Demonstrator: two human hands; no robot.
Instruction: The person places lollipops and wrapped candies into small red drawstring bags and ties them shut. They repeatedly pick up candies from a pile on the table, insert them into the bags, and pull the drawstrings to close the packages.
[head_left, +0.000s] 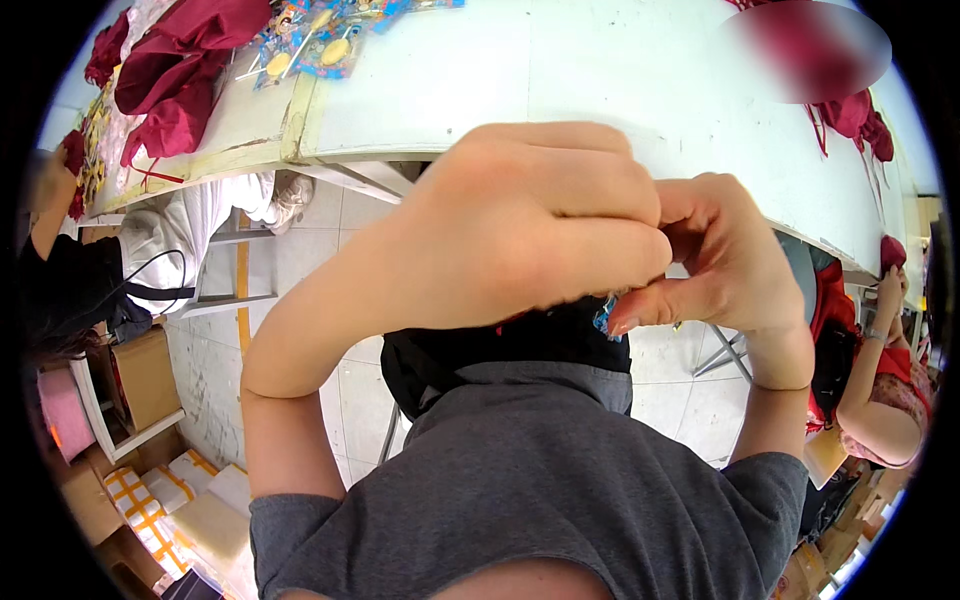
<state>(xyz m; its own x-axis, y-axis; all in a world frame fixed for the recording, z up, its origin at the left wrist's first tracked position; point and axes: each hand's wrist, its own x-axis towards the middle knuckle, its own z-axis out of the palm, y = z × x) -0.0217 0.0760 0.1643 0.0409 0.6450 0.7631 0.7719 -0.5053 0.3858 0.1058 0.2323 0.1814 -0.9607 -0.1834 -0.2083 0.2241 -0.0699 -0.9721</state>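
My left hand (540, 217) is raised in front of my chest near the white table's edge, back of the hand up and fingers curled; what its fingers hold is hidden. My right hand (705, 255) meets its fingertips from the right, with the thumb and fingers bent inward. By the right thumb a small piece of blue printed wrapper (602, 319) shows, mostly hidden between and below the hands. Beyond them, on the table (465, 82), lie lollipops in clear and blue wrappers (330, 56).
Dark red fabric pouches (176, 90) lie at the table's left, more pouches (851, 116) at the right. A co-worker in white trousers (172, 225) sits left; another (885, 405) sits right, handling a red pouch. Cardboard boxes (146, 375) and taped white packages (142, 510) stand lower left.
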